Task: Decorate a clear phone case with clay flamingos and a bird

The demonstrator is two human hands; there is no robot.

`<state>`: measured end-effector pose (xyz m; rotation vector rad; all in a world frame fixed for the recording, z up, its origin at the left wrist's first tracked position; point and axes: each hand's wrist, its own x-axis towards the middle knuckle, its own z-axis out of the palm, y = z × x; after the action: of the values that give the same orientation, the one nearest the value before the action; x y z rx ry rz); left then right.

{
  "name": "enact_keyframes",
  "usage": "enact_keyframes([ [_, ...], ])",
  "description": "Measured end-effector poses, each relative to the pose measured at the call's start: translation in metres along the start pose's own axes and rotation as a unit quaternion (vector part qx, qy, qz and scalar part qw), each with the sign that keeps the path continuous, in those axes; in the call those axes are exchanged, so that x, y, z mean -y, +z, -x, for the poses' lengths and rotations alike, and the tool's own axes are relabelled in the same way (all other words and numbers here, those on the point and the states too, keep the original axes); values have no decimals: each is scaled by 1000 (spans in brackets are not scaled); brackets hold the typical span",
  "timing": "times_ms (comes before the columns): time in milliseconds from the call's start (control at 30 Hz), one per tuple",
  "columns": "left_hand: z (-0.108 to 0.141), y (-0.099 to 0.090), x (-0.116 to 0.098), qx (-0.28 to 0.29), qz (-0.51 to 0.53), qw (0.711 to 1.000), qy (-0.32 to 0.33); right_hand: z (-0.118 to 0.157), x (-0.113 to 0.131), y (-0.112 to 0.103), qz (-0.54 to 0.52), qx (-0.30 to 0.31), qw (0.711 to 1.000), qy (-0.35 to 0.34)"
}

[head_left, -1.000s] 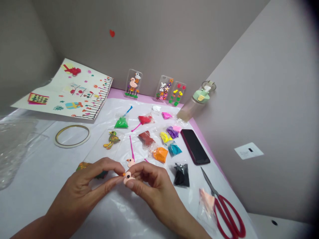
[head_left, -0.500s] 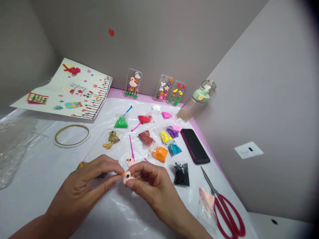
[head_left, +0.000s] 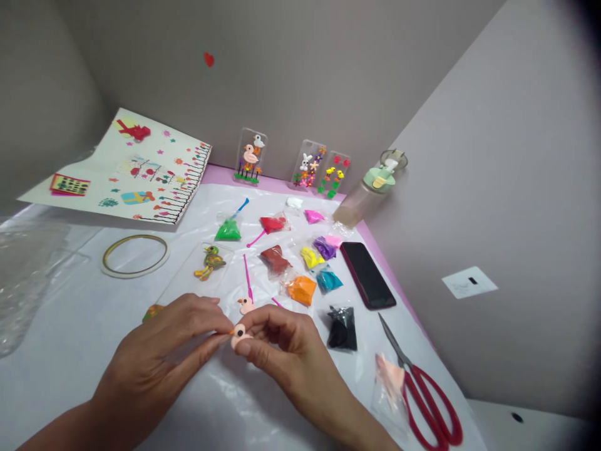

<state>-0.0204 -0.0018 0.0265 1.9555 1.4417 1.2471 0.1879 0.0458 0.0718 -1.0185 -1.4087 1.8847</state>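
Note:
Between thumb and fingers, my right hand grips a small pale-pink clay bird with a black eye and an orange beak. The thumb and fingertips of my left hand are pinched together on the bird's orange beak. A second pale-pink clay bird lies just beyond my right fingers, partly hidden. Farther back, a mottled green and orange clay bird rests on a clear phone case. Another mottled clay piece peeks out behind my left hand.
Bags of coloured clay, such as orange and black, spread across the table beside a phone. Red-handled scissors lie at right. A tape roll is at left. Decorated cases and a bottle stand behind.
My left hand has shifted slightly, its fingers flattening a little, with the fingertips staying at the beak. My right hand keeps its grip on the bird.

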Motion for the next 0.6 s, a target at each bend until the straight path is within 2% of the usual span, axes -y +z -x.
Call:
enact_keyframes([
  [133, 7, 7, -1, -44, 5, 998, -33, 0, 0, -1, 1, -5, 1000, -2],
  [333, 6, 6, -3, -29, 16, 999, -34, 0, 0, -1, 6, -2, 1000, -8],
  [600, 6, 8, -1, -48, 0, 999, -9, 0, 0, 0, 5, -2, 1000, 1],
])
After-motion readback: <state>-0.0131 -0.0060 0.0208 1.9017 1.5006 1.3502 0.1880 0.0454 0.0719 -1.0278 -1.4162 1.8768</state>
